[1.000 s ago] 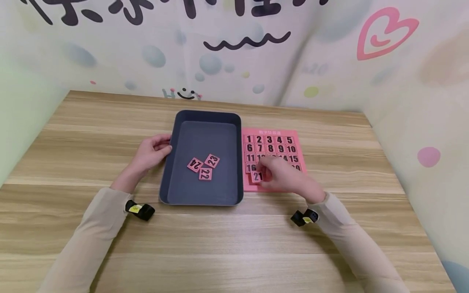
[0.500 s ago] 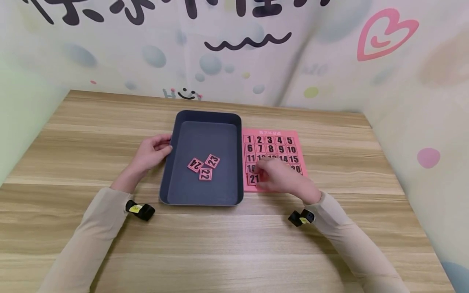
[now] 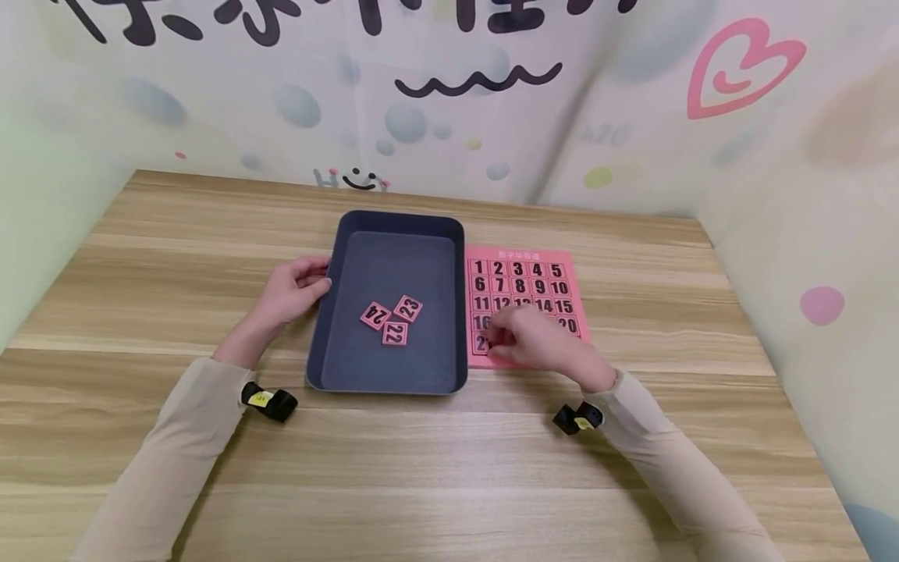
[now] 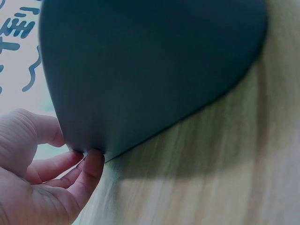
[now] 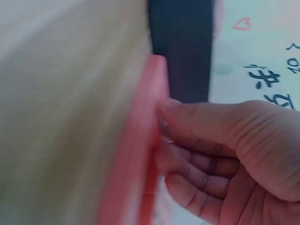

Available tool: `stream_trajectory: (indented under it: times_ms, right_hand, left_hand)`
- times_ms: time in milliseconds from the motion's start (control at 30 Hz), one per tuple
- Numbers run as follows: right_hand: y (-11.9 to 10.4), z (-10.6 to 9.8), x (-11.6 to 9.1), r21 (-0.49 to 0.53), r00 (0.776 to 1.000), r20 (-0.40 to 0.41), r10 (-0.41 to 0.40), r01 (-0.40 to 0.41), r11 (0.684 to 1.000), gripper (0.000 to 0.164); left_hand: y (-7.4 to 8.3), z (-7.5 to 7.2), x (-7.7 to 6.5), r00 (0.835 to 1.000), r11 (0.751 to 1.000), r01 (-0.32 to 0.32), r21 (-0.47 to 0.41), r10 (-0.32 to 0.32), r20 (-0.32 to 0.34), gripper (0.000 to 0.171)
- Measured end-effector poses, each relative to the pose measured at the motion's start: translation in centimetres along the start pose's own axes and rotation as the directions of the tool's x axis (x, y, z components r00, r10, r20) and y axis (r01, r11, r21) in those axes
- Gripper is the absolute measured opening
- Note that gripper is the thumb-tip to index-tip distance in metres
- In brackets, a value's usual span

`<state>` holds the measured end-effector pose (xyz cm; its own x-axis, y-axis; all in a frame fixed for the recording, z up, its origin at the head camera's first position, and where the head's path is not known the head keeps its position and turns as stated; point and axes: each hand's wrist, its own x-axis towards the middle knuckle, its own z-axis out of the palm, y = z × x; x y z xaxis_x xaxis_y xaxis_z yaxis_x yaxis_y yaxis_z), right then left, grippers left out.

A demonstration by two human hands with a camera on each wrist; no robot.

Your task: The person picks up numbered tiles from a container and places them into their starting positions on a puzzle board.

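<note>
My left hand (image 3: 284, 295) holds the left side of a dark grey tray (image 3: 317, 343), with the thumb at its rim and the fingers low against the outer wall. In the tray lie three loose pink number tiles: 24 (image 3: 375, 315), 23 (image 3: 408, 308) and 22 (image 3: 395, 334). To the right is a pink number puzzle board (image 3: 581, 312) with rows of tiles. Over its lower left, my right hand (image 3: 537, 339) has thumb and fingertips on the number tile 21 (image 3: 481, 343), which lies under the 16 tile. Those fingers partly cover it and hide several tiles.
The tray's right wall stands close against the board's left edge. Both sit on a wood-grain table (image 3: 421, 484), with a printed wall cloth (image 3: 295, 148) behind. A black wrist camera (image 3: 270, 402) is strapped on the left wrist, another wrist camera (image 3: 577, 419) on the right.
The 21 tile has moved slightly left and down, from sitting askew to lying in line under 16. My right hand has moved slightly left with it. The left hand and tray keep their place.
</note>
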<state>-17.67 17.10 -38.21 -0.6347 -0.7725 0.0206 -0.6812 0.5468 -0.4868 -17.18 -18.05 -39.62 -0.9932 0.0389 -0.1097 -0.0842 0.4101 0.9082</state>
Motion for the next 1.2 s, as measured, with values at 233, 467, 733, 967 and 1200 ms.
stream_trajectory:
  times_ms: [233, 467, 733, 967, 1200]
  right_hand:
    - [-1.9, -1.5, 3.2, 0.09, 0.996, -0.087, 0.017, -0.009, 0.996, 0.013]
    - [-3.6, 0.1, 6.7, 0.079, 0.999, -0.038, -0.034, 0.037, 0.996, 0.019]
    - [-5.1, 2.1, 8.2, 0.081, 0.993, -0.013, -0.12, 0.121, 0.989, 0.02]
    - [-5.8, 3.3, 8.7, 0.013, 0.997, 0.042, -0.069, 0.069, 0.998, 0.025]
    - [-5.9, 3.9, 8.9, -0.047, 0.998, 0.051, -0.039, 0.041, 0.998, 0.029]
  left_hand:
    - [-0.2, 0.1, 0.1, 1.0, 1.0, 0.0, -0.005, 0.0, -0.001, 0.041]
    - [-0.1, 0.1, -0.1, 1.0, 1.0, 0.0, -0.012, 0.0, 0.004, 0.042]
    - [0.0, 0.0, 0.0, 1.0, 1.0, 0.007, -0.009, -0.007, 0.004, 0.042]
    - [-0.2, -0.1, 0.1, 1.0, 1.0, 0.0, -0.007, 0.0, 0.002, 0.042]
    - [-0.2, 0.0, 0.0, 1.0, 1.0, -0.015, -0.004, 0.015, -0.003, 0.041]
